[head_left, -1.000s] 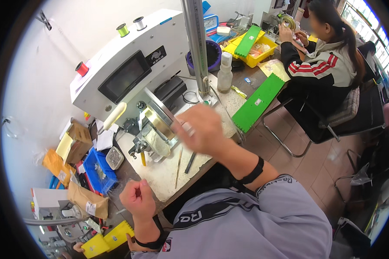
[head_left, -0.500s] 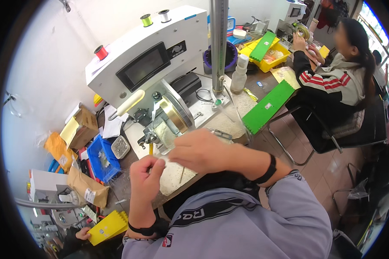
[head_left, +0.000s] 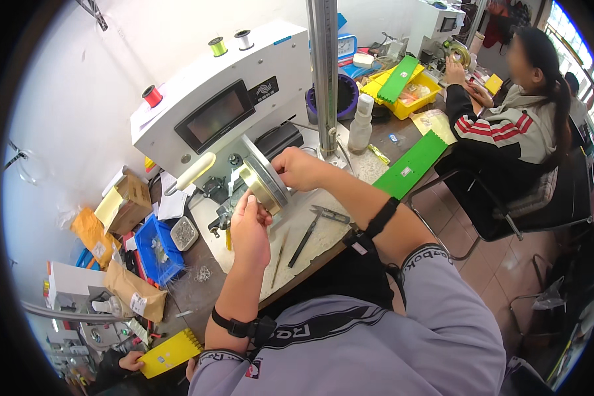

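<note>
A metal wheel with a brass-coloured drum [head_left: 260, 187] and a silver rim is mounted on the front of a white machine [head_left: 158, 135]. My left hand [head_left: 251, 223] is at the drum's near side, thumb and fingers pinched together against its edge. Whatever is between those fingertips is too small to make out. On the wheel's right side, my right hand [head_left: 301, 169] is closed with its fingers curled in at the silver rim, the fingertips partly hidden. Black tweezers [head_left: 305, 239] and a grey metal tool [head_left: 332, 214] lie on the worktop below the wheel.
Thread spools [head_left: 152, 96] stand on the machine. A metal post [head_left: 325, 72] rises to its right, near a spray bottle [head_left: 360, 125] and a long green board [head_left: 412, 165]. A blue tray [head_left: 158, 253] is at left. A co-worker [head_left: 528, 105] sits at right; another person's hand holds a yellow board [head_left: 171, 353].
Both hands have moved up from in front of the worktop to the wheel, and they have parted to its two sides. The tweezers and the tool below are now uncovered.
</note>
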